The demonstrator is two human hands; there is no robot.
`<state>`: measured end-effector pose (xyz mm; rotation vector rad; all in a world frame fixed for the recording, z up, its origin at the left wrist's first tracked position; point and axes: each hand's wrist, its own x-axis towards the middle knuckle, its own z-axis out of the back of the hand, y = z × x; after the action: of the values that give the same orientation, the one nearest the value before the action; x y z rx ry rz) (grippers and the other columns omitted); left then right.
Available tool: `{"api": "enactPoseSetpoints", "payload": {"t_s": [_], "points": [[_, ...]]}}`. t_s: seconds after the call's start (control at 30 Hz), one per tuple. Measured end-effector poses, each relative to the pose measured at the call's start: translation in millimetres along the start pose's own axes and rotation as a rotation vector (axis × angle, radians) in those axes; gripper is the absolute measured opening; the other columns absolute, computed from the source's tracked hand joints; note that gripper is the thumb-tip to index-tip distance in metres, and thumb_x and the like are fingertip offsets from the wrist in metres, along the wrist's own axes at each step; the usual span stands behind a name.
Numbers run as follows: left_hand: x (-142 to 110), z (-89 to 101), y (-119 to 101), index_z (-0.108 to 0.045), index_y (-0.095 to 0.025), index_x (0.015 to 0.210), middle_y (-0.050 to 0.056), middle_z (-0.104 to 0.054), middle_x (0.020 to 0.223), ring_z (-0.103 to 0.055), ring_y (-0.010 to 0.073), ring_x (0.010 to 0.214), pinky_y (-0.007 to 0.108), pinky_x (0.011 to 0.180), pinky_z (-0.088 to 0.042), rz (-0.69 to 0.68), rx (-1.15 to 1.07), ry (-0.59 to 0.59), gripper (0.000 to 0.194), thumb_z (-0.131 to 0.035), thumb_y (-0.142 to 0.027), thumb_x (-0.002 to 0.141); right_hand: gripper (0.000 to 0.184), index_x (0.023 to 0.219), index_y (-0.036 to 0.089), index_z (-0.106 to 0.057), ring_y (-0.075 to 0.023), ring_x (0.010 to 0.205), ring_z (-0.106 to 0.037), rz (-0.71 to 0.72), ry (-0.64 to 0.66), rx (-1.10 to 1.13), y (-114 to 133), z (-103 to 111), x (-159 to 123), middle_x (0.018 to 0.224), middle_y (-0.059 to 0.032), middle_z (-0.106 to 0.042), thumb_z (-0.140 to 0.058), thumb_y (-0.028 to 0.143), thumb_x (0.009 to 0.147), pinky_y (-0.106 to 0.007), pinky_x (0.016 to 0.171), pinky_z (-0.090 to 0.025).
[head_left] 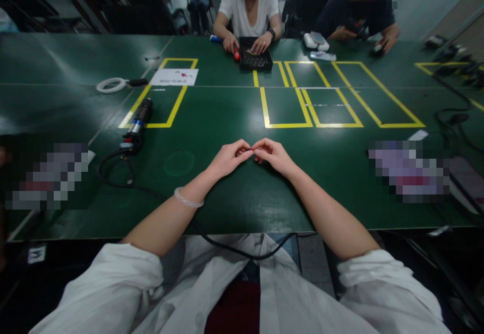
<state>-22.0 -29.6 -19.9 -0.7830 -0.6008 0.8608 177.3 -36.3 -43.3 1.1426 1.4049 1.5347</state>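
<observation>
Red and dark, seen from the head camera, held as a small piece [251, 149] in the narrow pinch of left hand [229, 158] and right hand [275, 155], over the green table [242, 203].
Seems to run sideways from hand to hand, dark toward the left, red toward the right; mostly covered by the grip, too small to identify.

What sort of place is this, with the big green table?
Probably a workshop or training room: the long green table has yellow tape outlines, a corded tool lies on it, and a person opposite has a black tray before them.
</observation>
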Motion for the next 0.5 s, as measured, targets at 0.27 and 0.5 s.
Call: {"api": "enactPoseSetpoints", "payload": {"t_s": [0.27, 0.5], "points": [[-2.2, -4.2, -1.1, -0.054, -0.019, 0.114, 0.005, -0.065, 0.100, -0.064, 0.0143, 0.086, 0.028, 0.081, -0.051, -0.147, 0.086, -0.077, 0.027, -0.061, -0.027, 0.089, 0.027, 0.082, 0.017, -0.060, -0.0088, 0.053, -0.057, -0.108, -0.090, 0.108, 2.1, 1.0, 0.8, 0.067, 0.0011, -0.063, -0.070, 0.042, 0.079, -0.020, 0.047, -0.046], [-5.4, -3.3, -7.5, -0.060, -0.019, 0.108, 0.005, -0.065, 0.100, -0.063, 0.0151, 0.088, 0.028, 0.081, -0.048, -0.250, 0.255, -0.088, 0.017, -0.053, -0.026, 0.094, 0.030, 0.082, 0.017, -0.058, -0.0090, 0.051, -0.058, -0.128, -0.063, 0.119, 1.3, 0.9, 0.7, 0.066, 0.0005, -0.064, -0.067, 0.045, 0.082, -0.020, 0.045, -0.044]]}}
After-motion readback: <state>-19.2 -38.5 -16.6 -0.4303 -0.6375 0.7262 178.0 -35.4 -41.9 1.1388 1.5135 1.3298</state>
